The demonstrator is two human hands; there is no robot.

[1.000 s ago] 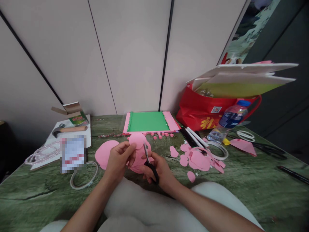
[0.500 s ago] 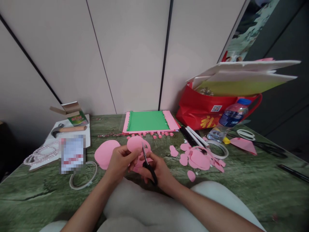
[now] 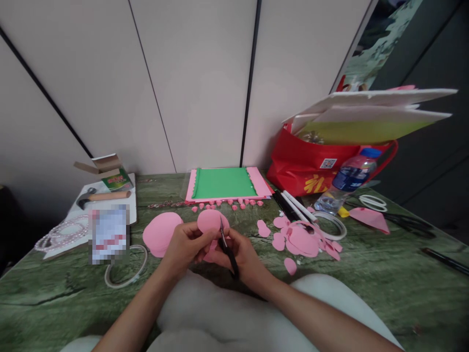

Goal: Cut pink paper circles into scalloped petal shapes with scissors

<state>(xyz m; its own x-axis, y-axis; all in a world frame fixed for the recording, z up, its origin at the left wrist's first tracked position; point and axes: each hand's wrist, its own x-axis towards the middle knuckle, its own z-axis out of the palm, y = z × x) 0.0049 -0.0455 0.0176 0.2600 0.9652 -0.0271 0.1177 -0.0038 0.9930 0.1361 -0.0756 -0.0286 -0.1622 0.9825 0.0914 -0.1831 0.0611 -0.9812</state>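
My left hand (image 3: 188, 245) pinches a piece of pink paper (image 3: 209, 221) with a rounded edge. In my right hand (image 3: 240, 254) is a pair of scissors (image 3: 230, 258) with black handles, its blades pointing up at the right side of that paper. My fingers hide part of the paper and of the scissors. To the left of my left hand lies a stack of round pink paper pieces (image 3: 161, 234). Pink paper scraps and cut shapes (image 3: 302, 239) are scattered right of my right hand.
Behind my hands are green and pink paper sheets (image 3: 225, 182) with small pink curls in front. A red bag (image 3: 293, 164), water bottle (image 3: 348, 181) and tape roll (image 3: 340, 230) stand or lie at right. A hammer (image 3: 110, 196), beads (image 3: 66, 232) and another tape roll (image 3: 110, 278) lie left.
The pink paper between my hands has shifted slightly to the right and turned. The scissors have moved a little right, and their blades look closer together. Both arms stay nearly in place.
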